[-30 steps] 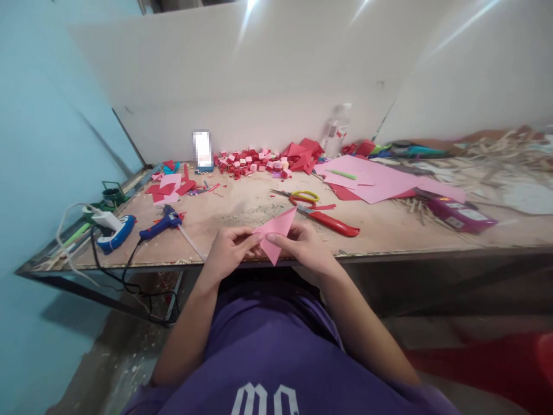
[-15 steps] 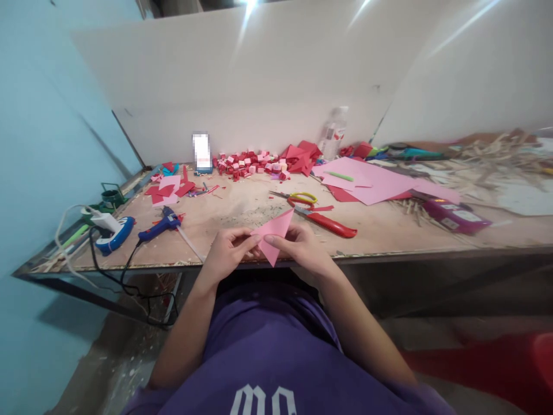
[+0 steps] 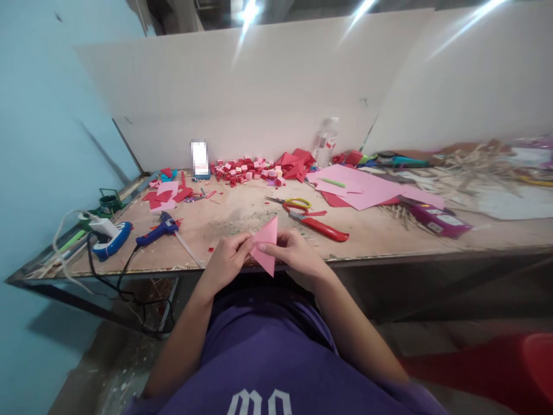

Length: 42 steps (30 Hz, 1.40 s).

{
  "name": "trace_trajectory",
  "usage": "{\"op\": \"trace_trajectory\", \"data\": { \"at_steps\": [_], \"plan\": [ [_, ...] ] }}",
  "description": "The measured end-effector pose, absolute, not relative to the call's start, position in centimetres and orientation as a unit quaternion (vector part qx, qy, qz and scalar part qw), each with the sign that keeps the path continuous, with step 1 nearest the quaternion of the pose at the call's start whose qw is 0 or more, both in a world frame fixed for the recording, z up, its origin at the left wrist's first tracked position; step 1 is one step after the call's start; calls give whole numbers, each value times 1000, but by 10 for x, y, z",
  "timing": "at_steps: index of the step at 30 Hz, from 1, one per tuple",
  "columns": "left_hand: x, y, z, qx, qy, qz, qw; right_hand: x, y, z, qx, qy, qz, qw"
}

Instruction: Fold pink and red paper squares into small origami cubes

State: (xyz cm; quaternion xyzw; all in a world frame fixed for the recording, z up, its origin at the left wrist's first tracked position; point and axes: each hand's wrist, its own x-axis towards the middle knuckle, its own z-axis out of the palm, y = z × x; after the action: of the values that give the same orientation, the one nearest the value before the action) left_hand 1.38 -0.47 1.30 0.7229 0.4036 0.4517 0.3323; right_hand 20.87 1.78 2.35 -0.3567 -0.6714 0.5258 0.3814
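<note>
A folded piece of pink paper (image 3: 266, 235), roughly triangular, is held between both hands just above the front edge of the table. My left hand (image 3: 230, 256) pinches its left corner between thumb and fingers. On the other side, my right hand (image 3: 294, 252) grips it with the thumb on the near face and the fingers behind, partly hidden. Beyond the right hand lie yellow-and-red-handled scissors (image 3: 297, 203) and a red-handled cutter (image 3: 324, 227).
At left are a blue glue gun (image 3: 158, 229), a power strip (image 3: 113, 241) with cables, and paper scraps (image 3: 168, 193). Small folded paper pieces (image 3: 246, 170), a phone (image 3: 200, 158) and a bottle (image 3: 326, 141) stand behind. Pink sheets (image 3: 367, 185) and a purple packet (image 3: 438, 220) lie right.
The pink paper has turned in my fingers; its upper point now stands more upright and further left. Both hands keep hold of it. The whole view has shifted slightly.
</note>
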Motion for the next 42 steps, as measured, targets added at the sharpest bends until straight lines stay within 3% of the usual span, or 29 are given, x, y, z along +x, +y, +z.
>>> {"op": "trace_trajectory", "data": {
  "at_steps": [7, 42],
  "plan": [
    [14, -4, 11, 730, 424, 438, 310, 208, 17, 24, -384, -633, 505, 444],
    [17, -9, 17, 760, 439, 387, 283, 204, 22, 23, -386, -501, 521, 573]
  ]
}}
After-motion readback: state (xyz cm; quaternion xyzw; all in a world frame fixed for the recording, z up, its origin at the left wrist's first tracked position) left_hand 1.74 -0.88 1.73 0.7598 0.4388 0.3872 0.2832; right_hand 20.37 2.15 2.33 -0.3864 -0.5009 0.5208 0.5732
